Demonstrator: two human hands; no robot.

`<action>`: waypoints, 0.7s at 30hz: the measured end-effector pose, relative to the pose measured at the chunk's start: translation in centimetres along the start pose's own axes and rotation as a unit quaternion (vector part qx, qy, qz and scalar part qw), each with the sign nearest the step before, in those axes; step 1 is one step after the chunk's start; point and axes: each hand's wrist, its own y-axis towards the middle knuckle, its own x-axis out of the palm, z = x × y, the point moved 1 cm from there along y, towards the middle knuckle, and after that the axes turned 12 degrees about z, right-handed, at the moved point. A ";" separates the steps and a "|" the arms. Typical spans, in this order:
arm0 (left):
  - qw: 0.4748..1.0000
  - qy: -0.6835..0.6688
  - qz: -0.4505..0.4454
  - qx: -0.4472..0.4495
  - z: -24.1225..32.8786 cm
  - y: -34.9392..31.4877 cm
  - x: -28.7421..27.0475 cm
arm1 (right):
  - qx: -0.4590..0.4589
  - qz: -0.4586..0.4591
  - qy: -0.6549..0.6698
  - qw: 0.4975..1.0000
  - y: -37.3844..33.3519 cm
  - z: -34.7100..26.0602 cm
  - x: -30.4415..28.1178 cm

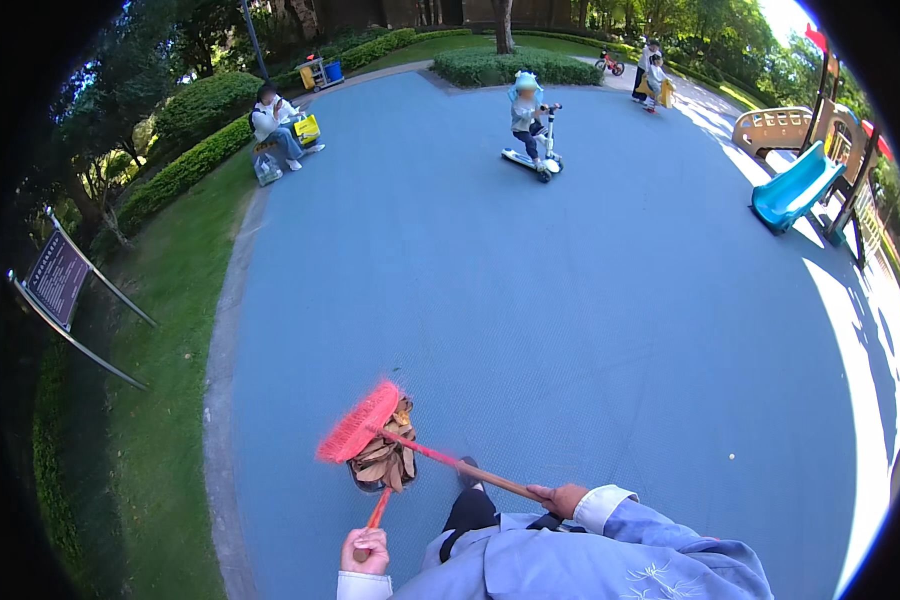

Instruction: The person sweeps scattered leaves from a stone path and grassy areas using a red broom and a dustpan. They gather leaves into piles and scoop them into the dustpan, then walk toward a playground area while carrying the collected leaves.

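Observation:
My left hand [366,550] is closed round the orange handle of a dustpan. Brown dry leaves [385,462] fill the dustpan [356,484], whose dark rim shows at its lower side. Further right, my right hand [560,499] grips the wooden end of a broom handle, red toward its head. The handle slants up and left across the leaves to the broom [362,420], whose red bristle head is blurred and lies over the dustpan's upper left part. It hides some of the leaves; whether the bristles touch the ground I cannot tell.
Blue playground flooring [570,320] surrounds me, with a kerb [225,400] and grass on the left. Ahead, a child rides a white scooter [536,160]. A person sits at the far left beside bags [267,165]. A blue slide [798,190] stands right; a signboard [58,278] stands left.

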 end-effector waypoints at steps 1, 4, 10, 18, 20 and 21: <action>1.000 -0.001 0.006 -0.005 0.3 2.0 2.9 | -0.001 0.002 0.021 1.000 2.7 0.0 -2.0; 0.999 0.006 0.015 -0.031 0.1 7.2 11.6 | 0.044 -0.017 0.020 0.999 9.6 0.3 -8.9; 0.998 0.022 0.034 -0.051 -2.4 14.8 29.4 | 0.055 0.022 0.057 0.997 20.5 1.9 -21.8; 0.998 0.050 0.028 -0.036 -3.5 30.3 49.1 | 0.038 0.034 0.091 0.995 42.4 8.1 -33.8; 0.999 0.039 0.016 -0.031 -4.5 34.1 54.6 | 0.025 0.035 0.095 0.995 48.6 9.8 -37.9; 0.999 0.033 0.021 -0.015 -4.5 35.6 56.8 | 0.024 0.019 0.074 0.997 51.4 10.3 -39.6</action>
